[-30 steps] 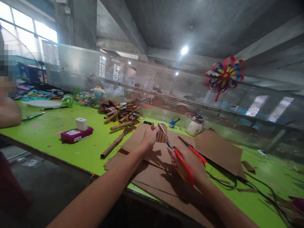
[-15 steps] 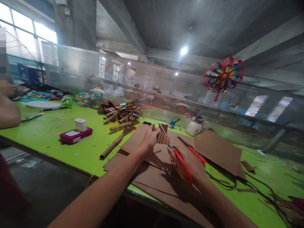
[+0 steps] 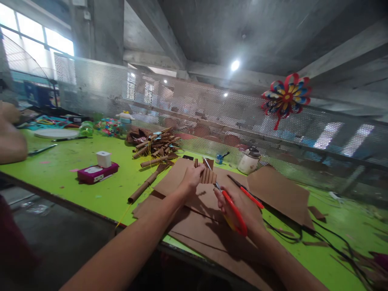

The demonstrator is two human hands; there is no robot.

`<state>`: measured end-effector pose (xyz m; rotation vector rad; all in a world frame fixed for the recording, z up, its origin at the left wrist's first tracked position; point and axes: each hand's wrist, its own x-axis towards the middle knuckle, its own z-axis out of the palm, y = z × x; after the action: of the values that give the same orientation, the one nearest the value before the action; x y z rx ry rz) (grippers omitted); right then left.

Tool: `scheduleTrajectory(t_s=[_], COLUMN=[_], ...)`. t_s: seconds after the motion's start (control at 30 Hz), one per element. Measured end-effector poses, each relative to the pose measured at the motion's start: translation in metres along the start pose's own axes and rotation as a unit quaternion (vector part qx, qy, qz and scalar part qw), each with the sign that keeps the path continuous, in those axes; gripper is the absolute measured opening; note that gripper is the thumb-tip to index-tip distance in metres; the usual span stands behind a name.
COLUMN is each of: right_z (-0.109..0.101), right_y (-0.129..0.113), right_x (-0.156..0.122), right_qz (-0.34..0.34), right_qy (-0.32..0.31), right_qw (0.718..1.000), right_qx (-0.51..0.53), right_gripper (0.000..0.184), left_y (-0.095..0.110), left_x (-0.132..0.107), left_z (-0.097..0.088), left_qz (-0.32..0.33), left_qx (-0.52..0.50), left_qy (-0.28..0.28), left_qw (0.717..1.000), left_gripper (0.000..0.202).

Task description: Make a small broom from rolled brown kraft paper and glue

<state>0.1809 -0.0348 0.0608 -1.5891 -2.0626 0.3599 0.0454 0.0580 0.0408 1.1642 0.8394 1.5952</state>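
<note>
My left hand (image 3: 193, 178) is closed around a piece of brown paper (image 3: 207, 177) that is slit into several strips at its right end. In my right hand (image 3: 233, 202) is a pair of scissors (image 3: 233, 212) with red handles; its blades reach up and left to the strips. Both hands are above brown paper sheets (image 3: 178, 178) spread over the green table. A second red-handled tool (image 3: 250, 196) with a dark blade lies just right of the scissors.
Bundled brown paper rolls (image 3: 154, 147) lie left of the sheets. A purple box (image 3: 97, 173) carries a white block (image 3: 103, 159). A white jar (image 3: 248, 161) stands at the back, before a perforated metal screen (image 3: 188, 113). Another person's arm (image 3: 12, 139) rests at far left.
Both hands stay in nearly the same place, and the scissors have shifted only slightly. The person at far left has moved a little.
</note>
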Motion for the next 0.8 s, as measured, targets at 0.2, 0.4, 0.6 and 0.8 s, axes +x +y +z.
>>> scheduleTrajectory(t_s=[0.2,0.4,0.6,0.8], right_z=[-0.0004,-0.0004,-0.0015,0.0000], right_y=[-0.0008,0.0015,0.0004,0.0024], right_x=[-0.0002,0.0010,-0.0003,0.0002], right_qz=[0.023,0.006,0.003,-0.004], right_qy=[-0.013,-0.013,-0.007,-0.001], right_qw=[0.999,1.000,1.000,1.000], right_qx=[0.020,0.028,0.027,-0.001], right_gripper=[0.026,0.024,0.024,0.025], left_y=[-0.0035,-0.0092,-0.0068,-0.0071], left_x=[0.0023,0.0050,0.0037,0.0066], left_z=[-0.0016,-0.0031,-0.0020,-0.0045], left_qz=[-0.004,-0.033,-0.057,-0.053], left_qx=[-0.021,-0.056,-0.063,-0.053], left_qy=[-0.009,-0.017,-0.002,-0.004], left_qw=[1.000,0.998,0.996,0.997], left_gripper=[0.018,0.017,0.017,0.020])
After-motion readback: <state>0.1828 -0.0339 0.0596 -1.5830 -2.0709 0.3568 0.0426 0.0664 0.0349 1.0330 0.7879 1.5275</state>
